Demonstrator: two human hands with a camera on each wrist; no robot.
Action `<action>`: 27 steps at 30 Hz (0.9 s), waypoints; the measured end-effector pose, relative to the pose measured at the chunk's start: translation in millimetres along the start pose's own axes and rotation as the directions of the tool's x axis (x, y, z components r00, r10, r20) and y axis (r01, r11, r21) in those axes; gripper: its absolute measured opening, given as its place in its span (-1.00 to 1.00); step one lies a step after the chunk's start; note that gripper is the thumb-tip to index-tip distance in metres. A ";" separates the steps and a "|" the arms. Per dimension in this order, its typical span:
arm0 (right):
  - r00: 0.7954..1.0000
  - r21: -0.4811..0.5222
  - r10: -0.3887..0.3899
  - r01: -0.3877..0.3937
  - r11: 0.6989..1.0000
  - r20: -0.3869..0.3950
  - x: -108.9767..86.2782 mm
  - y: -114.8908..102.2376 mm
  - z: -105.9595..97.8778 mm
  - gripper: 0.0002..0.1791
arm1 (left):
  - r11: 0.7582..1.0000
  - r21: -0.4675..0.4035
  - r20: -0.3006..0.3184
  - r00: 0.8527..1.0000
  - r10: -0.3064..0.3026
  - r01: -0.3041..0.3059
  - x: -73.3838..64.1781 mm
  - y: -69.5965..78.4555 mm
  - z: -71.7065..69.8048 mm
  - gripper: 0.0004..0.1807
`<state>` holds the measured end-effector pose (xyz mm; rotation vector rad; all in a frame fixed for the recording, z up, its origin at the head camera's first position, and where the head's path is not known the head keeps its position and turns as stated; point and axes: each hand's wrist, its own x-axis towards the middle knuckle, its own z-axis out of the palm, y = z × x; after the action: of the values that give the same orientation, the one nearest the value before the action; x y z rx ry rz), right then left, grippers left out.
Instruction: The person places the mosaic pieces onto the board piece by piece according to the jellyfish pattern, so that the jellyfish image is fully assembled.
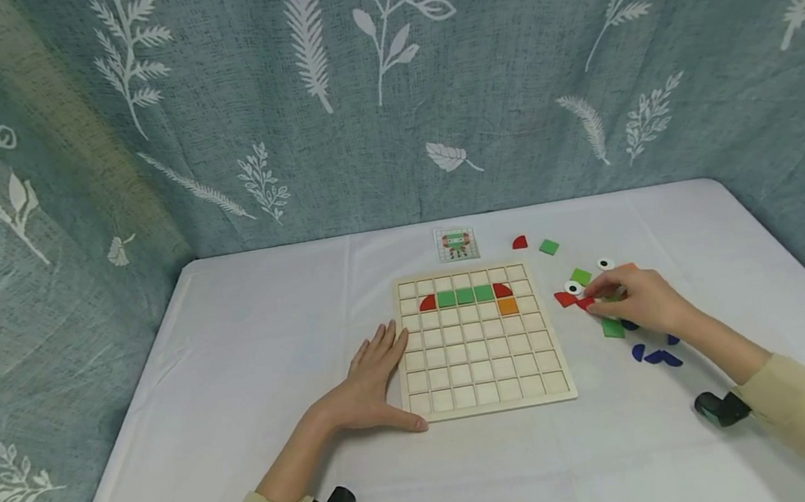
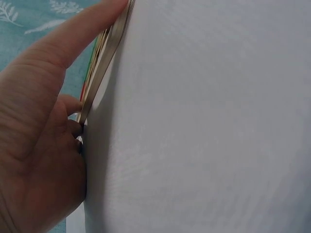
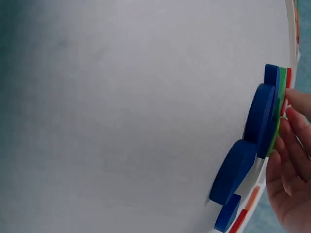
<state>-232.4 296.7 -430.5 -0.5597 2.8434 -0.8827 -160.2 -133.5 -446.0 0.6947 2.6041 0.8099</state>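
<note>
A pale wooden grid board [image 1: 469,376] lies flat on the table. Red quarter-round pieces [image 1: 427,303] stand at both ends of a row of green squares [image 1: 465,296], with an orange square [image 1: 508,306] under the right end. My left hand [image 1: 369,387] rests spread against the board's left edge, thumb at the lower corner. To the board's right, my right hand [image 1: 643,302] pinches a red piece [image 1: 585,304] between thumb and forefinger, low over the loose pieces. Blue pieces [image 3: 233,170] lie beside that hand in the right wrist view.
A small pattern card [image 1: 456,243] lies behind the board. Behind and right of the board are a loose red quarter-round [image 1: 519,243], a green square [image 1: 549,247] and white eye discs [image 1: 604,263]. A patterned curtain [image 1: 392,161] hangs behind the white-covered table [image 1: 268,316].
</note>
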 end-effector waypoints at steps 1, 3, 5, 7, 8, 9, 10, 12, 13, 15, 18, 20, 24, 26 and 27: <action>1.000 -0.006 -0.016 0.016 1.000 0.004 0.1 0.2 0.1 -0.74 | 1.000 0.000 -0.001 1.000 0.000 0.000 -0.1 0.0 -0.1 0.41; 0.999 -0.008 -0.050 0.050 0.999 0.015 1.1 0.9 0.2 -0.74 | 1.000 -0.001 -0.001 1.000 0.002 -0.002 -0.1 0.1 -0.2 0.41; 0.997 -0.014 -0.073 0.073 0.997 0.024 2.2 1.2 0.4 -0.74 | 1.000 -0.001 -0.001 1.000 0.004 -0.004 0.2 0.1 -0.1 0.41; 0.996 -0.024 -0.087 0.087 0.996 0.029 2.3 1.1 0.6 -0.72 | 1.000 0.000 0.001 1.000 0.006 -0.006 0.4 0.1 0.1 0.41; 0.996 -0.026 -0.084 0.085 0.996 0.030 2.2 1.0 0.9 -0.71 | 1.000 0.000 0.001 1.000 0.007 -0.007 0.5 0.0 0.2 0.41; 0.996 -0.028 -0.080 0.080 0.996 0.029 2.1 0.9 1.4 -0.70 | 1.000 -0.001 0.001 1.000 0.007 -0.007 0.6 -0.1 0.3 0.41; 0.997 -0.029 -0.075 0.075 0.997 0.027 1.9 0.6 1.9 -0.69 | 1.000 0.000 0.000 1.000 0.007 -0.007 0.7 -0.3 0.5 0.41; 0.998 -0.027 -0.066 0.067 0.997 0.020 1.3 0.3 3.4 -0.67 | 1.000 0.001 0.001 1.000 0.005 -0.005 0.8 -0.6 0.7 0.41; 0.998 -0.024 -0.062 0.062 0.998 0.014 1.2 0.5 4.3 -0.67 | 1.000 0.001 0.001 1.000 0.004 -0.004 0.9 -0.8 0.7 0.41; 0.998 -0.020 -0.060 0.061 0.998 0.004 1.4 0.8 6.1 -0.67 | 1.000 0.004 -0.001 1.000 0.002 -0.002 1.0 -1.2 0.8 0.41; 0.997 -0.018 -0.071 0.071 0.997 -0.007 1.8 1.2 8.5 -0.70 | 1.000 0.007 -0.002 1.000 0.003 -0.003 1.1 -1.8 1.1 0.42; 0.997 -0.017 -0.072 0.072 0.997 -0.008 2.0 0.8 9.5 -0.72 | 1.000 0.006 -0.004 1.000 0.005 -0.005 1.2 -2.1 1.3 0.42; 0.998 -0.012 -0.055 0.055 0.998 0.004 2.6 -2.1 10.7 -0.69 | 1.000 0.004 -0.003 1.000 0.005 -0.005 1.1 -2.4 1.7 0.42; 0.999 -0.014 -0.042 0.042 0.999 0.007 3.1 -3.5 11.3 -0.66 | 1.000 0.005 -0.002 1.000 0.004 -0.004 1.3 -2.4 1.8 0.42; 0.999 -0.016 -0.038 0.038 0.999 0.005 3.4 -4.3 11.3 -0.65 | 1.000 0.004 -0.001 1.000 0.004 -0.004 1.4 -2.4 1.9 0.41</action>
<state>-231.9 286.3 -437.4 -0.6187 2.8466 -0.8644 -161.4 -133.7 -449.2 0.7017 2.6066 0.8069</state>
